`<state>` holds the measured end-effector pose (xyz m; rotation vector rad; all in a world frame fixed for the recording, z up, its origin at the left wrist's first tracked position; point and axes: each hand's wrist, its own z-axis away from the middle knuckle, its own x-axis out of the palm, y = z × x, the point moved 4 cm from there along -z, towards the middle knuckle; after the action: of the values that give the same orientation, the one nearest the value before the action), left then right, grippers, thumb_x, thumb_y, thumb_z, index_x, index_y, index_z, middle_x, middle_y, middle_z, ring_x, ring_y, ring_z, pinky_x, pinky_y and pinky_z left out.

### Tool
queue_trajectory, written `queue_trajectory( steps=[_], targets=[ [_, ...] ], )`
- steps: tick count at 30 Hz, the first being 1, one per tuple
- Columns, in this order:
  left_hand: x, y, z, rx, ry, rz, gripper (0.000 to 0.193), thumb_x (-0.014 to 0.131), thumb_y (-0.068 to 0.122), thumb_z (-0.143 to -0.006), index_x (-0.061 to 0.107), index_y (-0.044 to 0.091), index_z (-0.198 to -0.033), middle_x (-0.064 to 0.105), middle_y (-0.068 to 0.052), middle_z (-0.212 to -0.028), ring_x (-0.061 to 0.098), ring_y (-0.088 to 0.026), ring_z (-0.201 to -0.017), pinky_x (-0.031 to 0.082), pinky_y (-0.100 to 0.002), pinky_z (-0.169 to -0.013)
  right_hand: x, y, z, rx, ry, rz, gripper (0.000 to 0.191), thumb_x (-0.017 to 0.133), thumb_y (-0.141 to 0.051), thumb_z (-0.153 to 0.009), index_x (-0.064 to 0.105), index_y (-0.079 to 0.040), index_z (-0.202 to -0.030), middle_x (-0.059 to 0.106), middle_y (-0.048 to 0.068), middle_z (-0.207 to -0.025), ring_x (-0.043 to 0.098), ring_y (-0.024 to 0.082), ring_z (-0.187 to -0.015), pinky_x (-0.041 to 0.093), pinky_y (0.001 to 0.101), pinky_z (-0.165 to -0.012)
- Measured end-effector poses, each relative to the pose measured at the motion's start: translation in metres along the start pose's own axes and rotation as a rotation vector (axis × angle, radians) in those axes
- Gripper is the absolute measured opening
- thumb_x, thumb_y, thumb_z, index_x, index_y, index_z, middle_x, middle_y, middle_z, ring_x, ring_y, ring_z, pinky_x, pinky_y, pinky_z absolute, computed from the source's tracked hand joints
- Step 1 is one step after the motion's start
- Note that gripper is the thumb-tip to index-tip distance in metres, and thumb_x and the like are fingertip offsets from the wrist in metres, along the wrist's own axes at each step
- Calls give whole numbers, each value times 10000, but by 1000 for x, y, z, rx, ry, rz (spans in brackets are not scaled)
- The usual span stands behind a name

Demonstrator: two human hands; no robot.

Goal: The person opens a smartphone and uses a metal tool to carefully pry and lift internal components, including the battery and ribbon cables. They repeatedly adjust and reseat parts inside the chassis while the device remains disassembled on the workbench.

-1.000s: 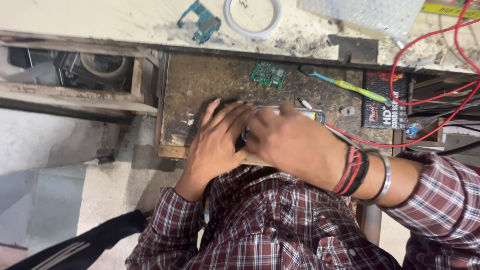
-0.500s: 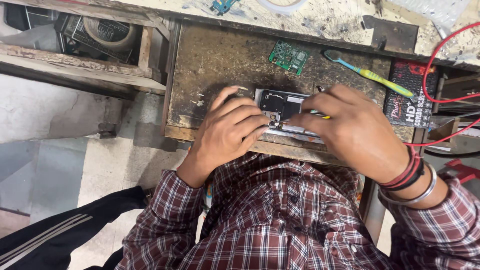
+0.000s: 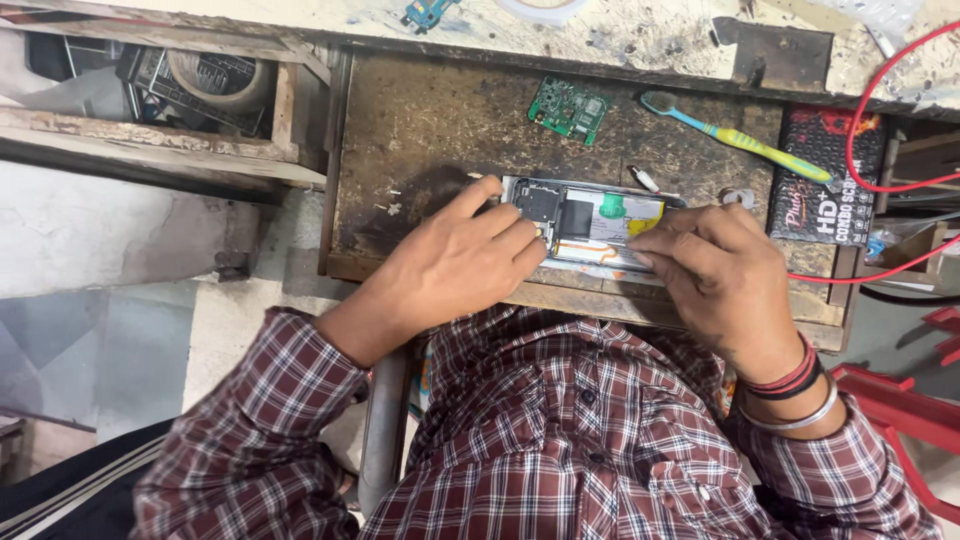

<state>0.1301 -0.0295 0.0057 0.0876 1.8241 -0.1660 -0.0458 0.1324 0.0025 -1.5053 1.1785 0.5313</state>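
- We see an opened phone (image 3: 590, 222) lying flat near the front edge of a dark, stained, pitted worktop (image 3: 440, 130); its back is off, showing black parts, a silver plate, a green tab and a yellow patch.
- The worktop's front lip is worn bare wood; behind it runs a pale, chipped, paint-flecked ledge (image 3: 640, 35).
- A small green circuit board (image 3: 569, 106), roughly rectangular, lies flat behind the phone, well apart from it.
- A toothbrush (image 3: 738, 137) with a teal and yellow handle lies slantwise to the right of the board, bristles up-left.
- A flat black rectangular package (image 3: 812, 185) with red and white print sits at the worktop's right end; the toothbrush handle tip rests over it. A red wire (image 3: 858, 140) loops across it.
- To the left, a rough wooden compartment (image 3: 285, 110) holds a roll of tape (image 3: 215, 75).
- Left hand (image 3: 455, 265): fingers loosely spread, tips pressing on the phone's left end, index stretched along its far corner.
- Right hand (image 3: 725, 275): fingers curled together, tips on the phone's right end and near edge; we cannot tell whether it pinches anything small.
- The hands sit apart, one at each end, steadying the phone against the worktop rather than lifting it.
- Red bands and a metal bangle (image 3: 800, 405) circle the right wrist; the sleeves are maroon plaid.
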Motion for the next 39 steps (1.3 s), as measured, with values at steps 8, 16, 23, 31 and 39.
queue_trajectory(
  steps=[8,16,23,31,39],
  targets=[
    [-1,1,-11,231,40,-119,65,612,187,-887,647,132,-881,576,11,-803,615,-162,-866,476,-398,-1051,8,11,14,53,34,-60,234,812,-51,-851,780,-146,-1063,690,43,-1006,641,252,-940,512,371,-826],
    [4,-4,-15,391,115,-165,93,602,201,-916,644,127,-881,571,6,-818,608,-167,-870,484,-383,-1034,12,13,18,49,100,-74,218,812,-40,-864,771,-129,-1058,702,44,-1020,646,245,-939,514,364,-833],
    [8,-8,-16,447,148,-160,149,596,234,-917,664,104,-943,586,2,-869,609,-162,-911,489,-374,-1032,16,17,20,61,98,-87,225,812,-40,-866,771,-136,-1065,700,38,-1020,643,238,-942,514,354,-827],
    [5,-11,-17,493,166,-183,152,603,221,-908,667,90,-953,619,-7,-920,624,-166,-968,495,-366,-1019,16,19,21,71,83,-80,252,803,-30,-854,770,-144,-1077,696,39,-1032,634,246,-955,512,360,-836],
    [2,-11,-20,539,141,-157,113,622,194,-891,659,88,-907,596,4,-885,618,-158,-936,501,-349,-1008,16,20,22,80,77,-80,252,805,-44,-860,769,-152,-1086,703,38,-1041,634,249,-953,511,361,-836]
  ],
)
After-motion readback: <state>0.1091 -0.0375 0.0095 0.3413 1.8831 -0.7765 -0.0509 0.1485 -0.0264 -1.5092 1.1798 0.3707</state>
